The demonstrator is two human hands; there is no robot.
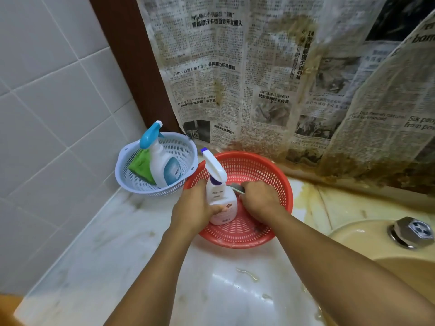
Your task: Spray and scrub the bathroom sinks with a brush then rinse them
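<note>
A white spray bottle with a purple trigger (220,191) stands in a red perforated basket (263,170) on the marble counter. My left hand (195,208) grips the bottle's body, thumb across its front. Inside the same basket, just right of the bottle, my right hand (261,198) is curled round a brush (237,187); only a short grey-green piece of the brush shows. The beige sink (353,234) lies at the right edge with a chrome tap fitting (410,231) on its rim.
A pale blue basket (131,175) at the back left holds a second spray bottle with a light blue trigger (162,161) and a green cloth (141,164). Stained newspaper (259,78) covers the wall behind. Tiled wall on the left; white marble counter (141,267) in front.
</note>
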